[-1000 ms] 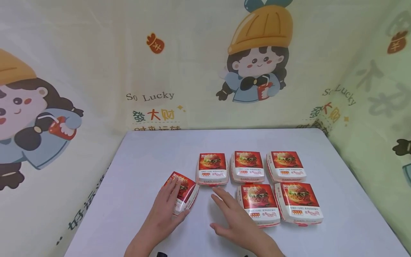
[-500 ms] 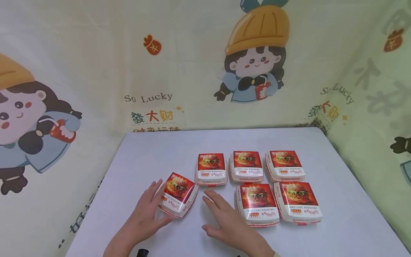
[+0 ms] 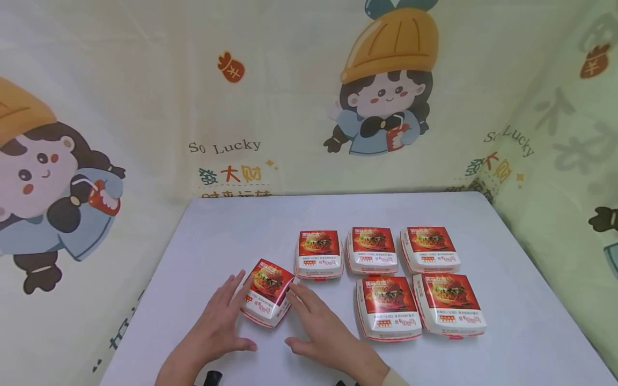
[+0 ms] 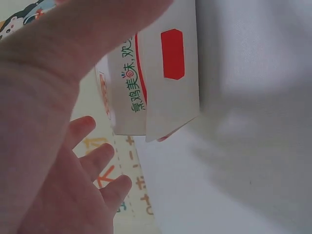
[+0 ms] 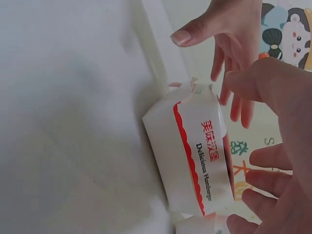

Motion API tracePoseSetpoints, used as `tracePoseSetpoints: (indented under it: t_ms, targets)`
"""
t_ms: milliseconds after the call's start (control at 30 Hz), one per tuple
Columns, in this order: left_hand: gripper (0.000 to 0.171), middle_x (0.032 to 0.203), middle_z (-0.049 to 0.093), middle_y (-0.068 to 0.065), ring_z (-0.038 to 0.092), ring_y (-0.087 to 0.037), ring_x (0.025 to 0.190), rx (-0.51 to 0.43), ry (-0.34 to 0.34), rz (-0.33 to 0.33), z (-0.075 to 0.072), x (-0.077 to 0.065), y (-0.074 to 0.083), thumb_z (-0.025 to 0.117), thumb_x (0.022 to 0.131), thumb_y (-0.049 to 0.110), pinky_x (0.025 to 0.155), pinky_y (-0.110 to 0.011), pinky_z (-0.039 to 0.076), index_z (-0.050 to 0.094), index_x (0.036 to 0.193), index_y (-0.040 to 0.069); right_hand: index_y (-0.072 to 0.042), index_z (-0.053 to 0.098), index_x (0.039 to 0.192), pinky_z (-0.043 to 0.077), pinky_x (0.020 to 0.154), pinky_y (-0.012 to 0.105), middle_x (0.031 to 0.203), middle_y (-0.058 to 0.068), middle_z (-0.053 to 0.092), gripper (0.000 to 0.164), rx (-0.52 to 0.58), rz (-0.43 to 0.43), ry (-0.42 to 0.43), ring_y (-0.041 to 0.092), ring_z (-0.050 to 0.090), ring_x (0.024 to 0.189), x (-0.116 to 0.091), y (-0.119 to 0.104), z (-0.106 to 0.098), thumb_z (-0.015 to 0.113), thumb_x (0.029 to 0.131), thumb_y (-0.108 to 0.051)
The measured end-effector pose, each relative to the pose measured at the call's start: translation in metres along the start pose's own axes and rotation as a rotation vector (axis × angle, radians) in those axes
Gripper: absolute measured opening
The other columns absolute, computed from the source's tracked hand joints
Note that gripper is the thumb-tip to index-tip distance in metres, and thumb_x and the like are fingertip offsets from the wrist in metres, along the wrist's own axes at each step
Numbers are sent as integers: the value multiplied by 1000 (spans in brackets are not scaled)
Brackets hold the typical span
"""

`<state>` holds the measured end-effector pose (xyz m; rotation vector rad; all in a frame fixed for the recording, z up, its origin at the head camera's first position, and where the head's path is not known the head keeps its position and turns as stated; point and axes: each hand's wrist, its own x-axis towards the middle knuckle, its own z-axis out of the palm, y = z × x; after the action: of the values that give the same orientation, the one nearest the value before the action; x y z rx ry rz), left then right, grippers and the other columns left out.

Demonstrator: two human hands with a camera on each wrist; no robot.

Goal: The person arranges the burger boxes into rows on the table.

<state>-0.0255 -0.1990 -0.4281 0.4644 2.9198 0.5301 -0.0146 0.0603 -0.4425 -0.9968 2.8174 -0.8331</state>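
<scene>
A red and white hamburger box [image 3: 268, 294] sits turned at an angle on the table, at the left end of the group of boxes. My left hand [image 3: 212, 325] is at its left side, fingers spread and thumb stretched toward the middle. On the other side, my right hand [image 3: 322, 331] has its fingertips right at the box's right edge, with the thumb apart. Up close in the left wrist view, the box's white side [image 4: 171, 97] bears a red tab. Red and black lettering marks the box wall [image 5: 187, 151] in the right wrist view. Neither hand has its fingers curled round the box.
Three matching boxes stand in a back row: a left one [image 3: 319, 254], a middle one [image 3: 372, 250] and a right one [image 3: 430, 249]. Two more, one box [image 3: 388, 308] beside another [image 3: 449, 304], sit in front. A printed cloth [image 3: 299, 107] encloses the white table [image 3: 232, 225].
My left hand has drawn back from the top of the angled box to its left side. My right hand has moved left, up to the box's right edge.
</scene>
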Motion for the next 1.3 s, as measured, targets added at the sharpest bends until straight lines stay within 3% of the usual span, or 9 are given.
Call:
tracePoseSetpoints:
  t_ms: [333, 500, 633, 967, 1133, 1300]
  targets:
    - [130, 166, 16, -12, 18, -39, 151, 51, -30, 19, 8, 5, 6, 97, 57, 32, 119, -61, 23, 19, 160, 21, -9, 28, 156, 31, 120, 47, 167, 9, 15, 95, -24, 64, -90, 30, 13, 154, 21, -12, 12, 74, 85, -51]
    - [128, 166, 16, -12, 19, -39, 151, 86, -24, 31, 11, 6, 8, 97, 58, 25, 120, -60, 24, 18, 160, 20, -8, 28, 156, 31, 120, 47, 167, 11, 14, 98, -81, 71, -80, 32, 12, 154, 24, -13, 16, 75, 83, -53]
    - [126, 166, 17, -13, 21, -38, 150, 105, 2, 33, 12, 7, 8, 97, 58, 19, 120, -58, 26, 20, 159, 17, -5, 32, 154, 31, 120, 47, 165, 15, 16, 98, -119, 83, -25, 36, 15, 153, 28, -14, 17, 78, 81, -51]
    - [119, 166, 16, -9, 33, -31, 145, 110, 60, 2, 19, 12, 13, 93, 64, 14, 110, -46, 45, 22, 159, 21, -5, 34, 153, 38, 115, 44, 165, 14, 18, 96, -61, 151, -22, 35, 16, 153, 32, -13, 24, 81, 79, -45]
    - [113, 164, 20, -10, 37, -30, 142, 159, 119, 50, 23, 15, 12, 92, 67, 19, 105, -43, 50, 26, 158, 20, -6, 36, 152, 40, 114, 43, 164, 13, 22, 95, -78, 145, -11, 34, 19, 153, 32, -13, 26, 82, 78, -46]
    - [114, 164, 19, -10, 37, -31, 141, 157, 111, 45, 24, 17, 12, 93, 66, 20, 99, -41, 54, 25, 158, 21, -7, 38, 151, 40, 114, 43, 163, 12, 24, 94, -78, 145, -1, 33, 20, 153, 32, -12, 28, 83, 78, -45]
